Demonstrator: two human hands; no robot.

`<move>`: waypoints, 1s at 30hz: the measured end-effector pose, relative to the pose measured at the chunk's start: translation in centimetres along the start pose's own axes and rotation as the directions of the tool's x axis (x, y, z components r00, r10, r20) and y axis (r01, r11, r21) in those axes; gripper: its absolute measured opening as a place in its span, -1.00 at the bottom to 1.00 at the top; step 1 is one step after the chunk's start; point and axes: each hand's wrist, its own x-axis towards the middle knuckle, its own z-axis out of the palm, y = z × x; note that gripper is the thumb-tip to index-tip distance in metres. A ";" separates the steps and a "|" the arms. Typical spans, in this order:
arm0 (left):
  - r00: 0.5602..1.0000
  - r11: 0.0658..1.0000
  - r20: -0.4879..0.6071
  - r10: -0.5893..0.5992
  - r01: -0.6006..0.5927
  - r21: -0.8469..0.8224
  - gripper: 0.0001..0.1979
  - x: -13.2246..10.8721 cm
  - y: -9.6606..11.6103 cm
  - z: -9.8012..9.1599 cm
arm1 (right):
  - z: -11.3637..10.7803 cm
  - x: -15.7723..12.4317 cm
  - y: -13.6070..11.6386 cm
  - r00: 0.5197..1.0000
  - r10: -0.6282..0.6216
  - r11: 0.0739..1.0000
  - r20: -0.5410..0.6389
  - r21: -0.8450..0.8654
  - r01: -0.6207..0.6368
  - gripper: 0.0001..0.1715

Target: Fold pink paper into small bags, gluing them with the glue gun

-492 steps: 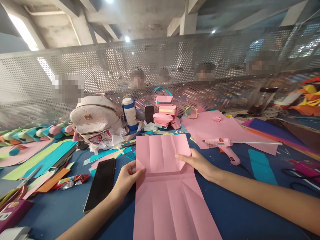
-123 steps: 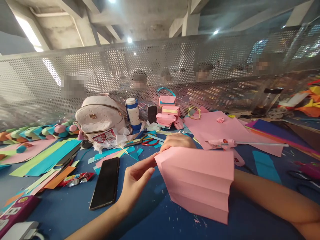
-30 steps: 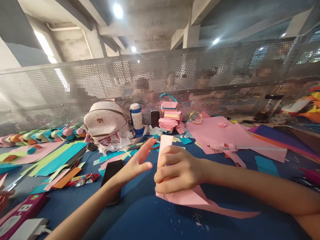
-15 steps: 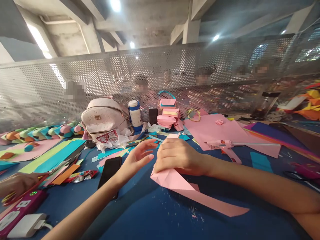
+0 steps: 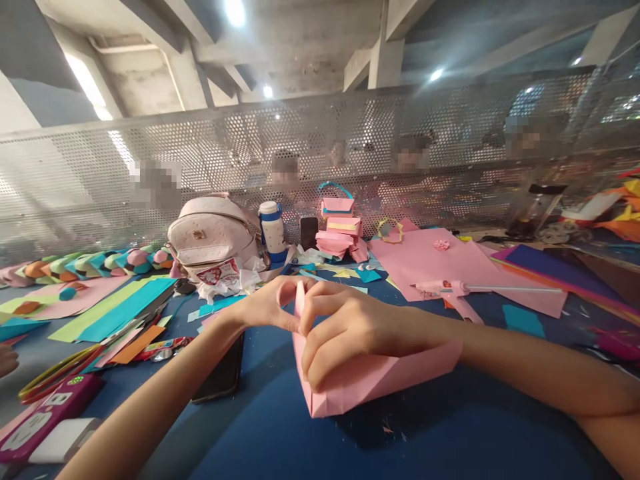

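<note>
A folded piece of pink paper [image 5: 380,380] is between my hands above the blue table, one end stretching to the right under my forearm. My right hand [image 5: 345,327] wraps over it with bent fingers. On the left, my left hand [image 5: 273,303] pinches the paper's upright edge between thumb and fingers; its fingertips are partly hidden behind the paper. Below my left wrist lies a black phone [image 5: 220,377]. A pink glue gun [image 5: 453,293] rests on the table to the right of my hands.
At the back stand a pale backpack [image 5: 215,230], a white and blue bottle [image 5: 273,233] and stacked pink paper boxes [image 5: 337,233]. Pink sheets [image 5: 415,257] lie at right. A magenta power bank [image 5: 50,413] sits front left, near another person's hand [image 5: 7,360].
My left hand has moved right and closed on the paper's edge. The paper has turned, its long end swinging up towards my right forearm. The other person's hand has drawn back left.
</note>
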 end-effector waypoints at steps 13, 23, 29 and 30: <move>0.993 0.997 -0.116 -0.003 -0.006 -0.076 -0.78 -0.8 1.3 -1.3 | -0.9 -2.6 2.9 0.942 0.098 0.987 -0.320 -0.090 -0.133 -0.77; 0.970 0.984 -0.182 0.162 -0.144 0.106 -0.93 -2.8 3.3 -1.4 | -3.9 -6.6 4.3 0.814 0.504 0.616 0.288 0.541 -0.572 -0.32; 0.983 0.931 -0.179 0.041 0.027 0.363 -0.86 -2.2 5.0 -0.5 | -2.8 -5.3 2.3 0.743 0.572 0.579 0.349 0.469 -0.667 -0.71; 0.986 0.921 -0.165 0.019 0.047 0.388 -0.86 -1.9 5.4 -0.4 | -2.5 -5.0 2.0 0.736 0.583 0.563 0.344 0.483 -0.671 -0.73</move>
